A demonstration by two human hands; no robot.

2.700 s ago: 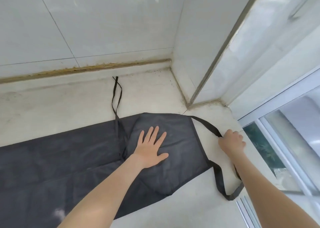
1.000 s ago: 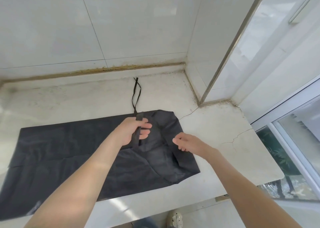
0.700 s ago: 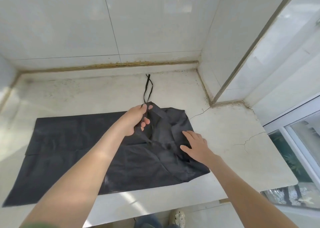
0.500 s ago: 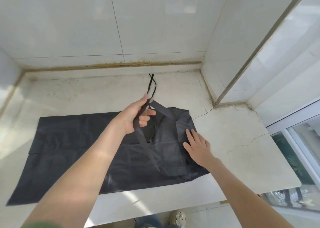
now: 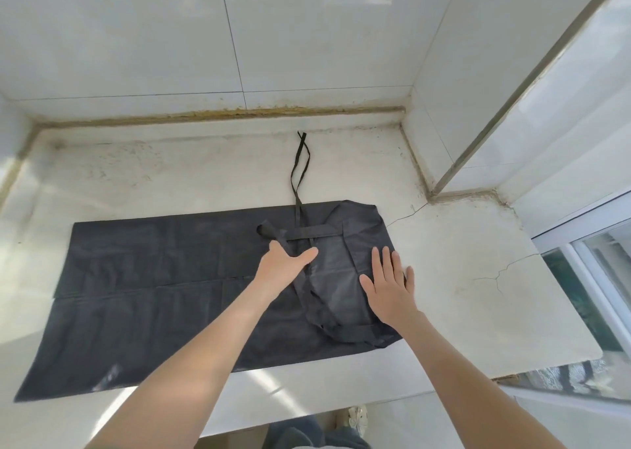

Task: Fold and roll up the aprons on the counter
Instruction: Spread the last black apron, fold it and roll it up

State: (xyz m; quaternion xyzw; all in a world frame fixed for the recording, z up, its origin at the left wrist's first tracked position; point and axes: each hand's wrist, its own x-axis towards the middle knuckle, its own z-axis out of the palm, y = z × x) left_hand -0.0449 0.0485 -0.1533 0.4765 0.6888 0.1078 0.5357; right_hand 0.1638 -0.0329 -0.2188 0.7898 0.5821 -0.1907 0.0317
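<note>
Head camera looks down on a black apron (image 5: 170, 278) spread lengthwise across the pale worktop (image 5: 461, 278), with its right end doubled back on itself. Both hands lie on that doubled end. The left hand (image 5: 283, 266) is flat with fingers spread, resting where the neck strap (image 5: 307, 234) crosses the cloth. The right hand (image 5: 387, 284) is also flat with straight fingers, at the apron's right edge. Neither holds anything. I'd say they are pinning the strap inside and smoothing the fold so the roll starts tidy. One thin tie (image 5: 298, 165) trails off the far edge towards the tiled wall (image 5: 136, 39) and looks yet to be tucked in. The stone is stained and has a crack (image 5: 502, 271) near the window (image 5: 597, 278) on the right.
</note>
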